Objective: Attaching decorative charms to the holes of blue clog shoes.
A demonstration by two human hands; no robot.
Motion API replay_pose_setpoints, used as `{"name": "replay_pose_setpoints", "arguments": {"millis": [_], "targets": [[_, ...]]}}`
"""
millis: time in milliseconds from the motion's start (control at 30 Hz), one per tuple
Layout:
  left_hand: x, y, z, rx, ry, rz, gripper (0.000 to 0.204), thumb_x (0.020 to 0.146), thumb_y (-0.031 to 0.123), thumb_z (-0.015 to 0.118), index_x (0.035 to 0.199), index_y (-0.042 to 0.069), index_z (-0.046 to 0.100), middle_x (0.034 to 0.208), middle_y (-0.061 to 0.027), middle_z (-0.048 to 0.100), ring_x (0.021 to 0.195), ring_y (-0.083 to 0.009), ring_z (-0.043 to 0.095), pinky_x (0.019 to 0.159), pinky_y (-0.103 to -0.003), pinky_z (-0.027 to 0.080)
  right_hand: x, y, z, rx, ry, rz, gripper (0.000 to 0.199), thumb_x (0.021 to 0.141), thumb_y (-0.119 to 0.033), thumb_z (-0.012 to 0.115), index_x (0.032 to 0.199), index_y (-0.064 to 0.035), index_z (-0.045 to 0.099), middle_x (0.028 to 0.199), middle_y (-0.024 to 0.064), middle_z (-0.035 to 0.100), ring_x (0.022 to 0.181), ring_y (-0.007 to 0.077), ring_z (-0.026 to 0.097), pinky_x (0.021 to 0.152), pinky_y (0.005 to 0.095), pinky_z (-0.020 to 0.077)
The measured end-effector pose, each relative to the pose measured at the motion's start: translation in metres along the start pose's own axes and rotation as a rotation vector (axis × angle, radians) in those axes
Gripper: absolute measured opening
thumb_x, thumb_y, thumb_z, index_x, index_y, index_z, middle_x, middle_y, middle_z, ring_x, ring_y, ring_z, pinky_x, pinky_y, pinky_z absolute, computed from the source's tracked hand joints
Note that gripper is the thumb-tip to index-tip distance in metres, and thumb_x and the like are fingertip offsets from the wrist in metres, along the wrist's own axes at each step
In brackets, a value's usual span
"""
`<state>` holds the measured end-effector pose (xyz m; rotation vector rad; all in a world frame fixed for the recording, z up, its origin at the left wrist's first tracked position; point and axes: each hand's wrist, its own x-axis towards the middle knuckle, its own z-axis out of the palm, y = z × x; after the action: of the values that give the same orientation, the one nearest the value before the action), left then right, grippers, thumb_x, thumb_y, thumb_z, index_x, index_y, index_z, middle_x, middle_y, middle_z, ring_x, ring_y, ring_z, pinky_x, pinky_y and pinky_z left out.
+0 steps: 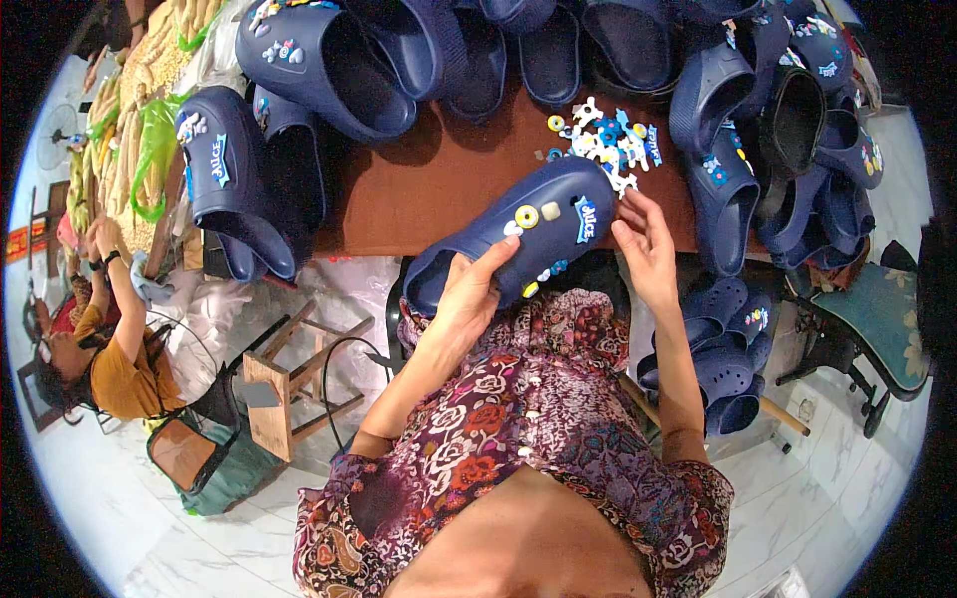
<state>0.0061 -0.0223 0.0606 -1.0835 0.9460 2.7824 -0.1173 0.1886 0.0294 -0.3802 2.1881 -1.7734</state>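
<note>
Over the table's (419,204) near edge: navy clog (543,237), probably light, springy foam.
Left hand (469,294): holding clog's side, thumb on top.
Right hand (646,244): thumb and fingers parted beside toe; contact unclear.
Hold: likely firmest along sides, off charms (526,216).

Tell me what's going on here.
A person's left hand holds a navy clog with charms on its upper. The right hand is by the toe; whether it pinches anything is unclear. Loose charms lie just beyond on the brown table, with more clogs around.
</note>
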Motion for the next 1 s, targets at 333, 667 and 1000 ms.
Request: {"name": "replay_pose_setpoints", "arguments": {"millis": [333,667,1000], "targets": [[0.002,-0.005,-0.005,-0.031,-0.031,-0.038,0.044,0.088,0.010,0.068,0.127,-0.003,0.054,0.121,-0.0129,0.063,0.109,-0.0240,0.063,0.098,-0.039,0.050,0.031,-0.047,0.021,-0.440,-0.108,-0.303,0.017,0.083,-0.018,0.072,0.096,-0.0082,0.070,0.110,0.0117,0.059,0.107,0.0300,0.057,0.095,0.0398,0.0435],[0.001,-0.002,-0.006,-0.085,0.026,-0.125,0.036,0.091,0.013,0.064,0.123,-0.003,0.056,0.117,-0.0135,0.065,0.105,-0.0237,0.065,0.093,-0.039,0.053,0.041,-0.037,0.020,-0.427,-0.207,-0.274,0.018,0.084,-0.017,0.070,0.099,-0.0057,0.069,0.109,0.0125,0.059,0.107,0.0290,0.058,0.095,0.0382,0.0437],[-0.001,0.004,0.001,-0.037,-0.118,-0.191,0.045,0.090,0.011,0.063,0.131,-0.002,0.050,0.126,-0.0124,0.061,0.116,-0.0253,0.059,0.103,-0.041,0.045,0.004,0.006,0.009,0.182,-0.005,-0.043,0.064,0.083,-0.018,0.076,0.135,-0.0020,0.042,0.127,0.0133,0.053,0.117,0.0231,0.052,0.100,0.0369,0.0436]]}}
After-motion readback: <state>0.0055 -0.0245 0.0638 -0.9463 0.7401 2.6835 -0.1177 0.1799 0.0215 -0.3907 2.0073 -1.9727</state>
